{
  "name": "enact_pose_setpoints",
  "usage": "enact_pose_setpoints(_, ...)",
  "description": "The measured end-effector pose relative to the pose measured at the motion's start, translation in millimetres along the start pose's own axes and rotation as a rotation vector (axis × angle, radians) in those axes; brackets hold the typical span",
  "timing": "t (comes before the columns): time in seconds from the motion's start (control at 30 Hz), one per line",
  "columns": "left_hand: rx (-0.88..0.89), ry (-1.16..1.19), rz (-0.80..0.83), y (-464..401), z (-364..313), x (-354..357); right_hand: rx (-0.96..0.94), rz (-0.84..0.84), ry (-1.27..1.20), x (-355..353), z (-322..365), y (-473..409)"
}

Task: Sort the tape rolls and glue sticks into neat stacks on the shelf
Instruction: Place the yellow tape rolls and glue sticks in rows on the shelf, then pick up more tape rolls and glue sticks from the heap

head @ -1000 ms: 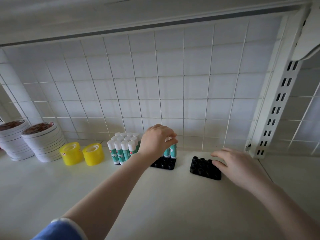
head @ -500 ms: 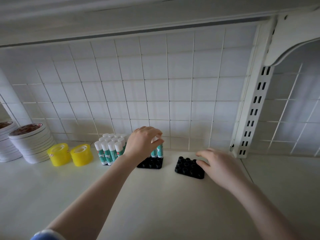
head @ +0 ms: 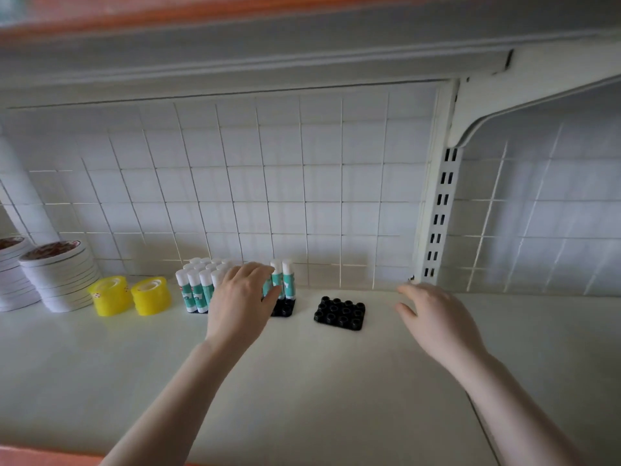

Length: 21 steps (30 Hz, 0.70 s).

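White-capped teal glue sticks [head: 195, 290] stand packed upright at the back of the shelf [head: 302, 391], in black studded holders. My left hand [head: 240, 302] lies over the middle of this group, fingers curled on the stick tops and thumb against one glue stick [head: 267, 286]. Two more sticks [head: 284, 279] stand just right of the hand in a partly filled black holder [head: 285, 308]. An empty black holder [head: 339, 313] lies further right. My right hand [head: 433, 319] hovers right of it with its fingers spread and holds nothing. Two yellow tape rolls [head: 111, 295] [head: 151, 295] sit left of the sticks.
Two stacks of flat white tape rolls [head: 60, 275] [head: 13, 275] stand at the far left. A wire grid panel [head: 268, 183] backs the shelf. A slotted white upright [head: 440, 203] with a bracket rises at the right, and another shelf hangs close overhead.
My right hand has drawn away from the empty black holder, to its right. My left hand stays on the glue sticks. The view has shifted, so everything sits further left.
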State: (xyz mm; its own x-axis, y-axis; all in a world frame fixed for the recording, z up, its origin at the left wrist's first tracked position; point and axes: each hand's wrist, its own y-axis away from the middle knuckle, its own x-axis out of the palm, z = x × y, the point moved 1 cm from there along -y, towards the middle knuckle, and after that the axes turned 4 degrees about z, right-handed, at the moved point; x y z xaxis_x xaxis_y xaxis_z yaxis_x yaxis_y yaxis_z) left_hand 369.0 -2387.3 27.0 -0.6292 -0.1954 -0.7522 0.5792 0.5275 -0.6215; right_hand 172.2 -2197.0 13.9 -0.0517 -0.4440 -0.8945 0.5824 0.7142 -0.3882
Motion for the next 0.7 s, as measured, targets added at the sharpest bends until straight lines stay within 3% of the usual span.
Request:
enact_pose_setpoints(0.1,-0.073,0.043,0.073,22.9,-16.0,-3.3,0.045,-0.055,0.076,-4.8,-11.9,38.2)
enact_pose_setpoints(0.43,-0.037,0.203,0.244,73.2,-95.9,4.5,0.107,-0.24,0.127,-28.5,-80.3,128.7)
enact_pose_setpoints(0.7,0.018,0.257,0.253,71.8,-205.1,29.2,0.142,-0.439,0.098,-79.9,-190.5,158.6)
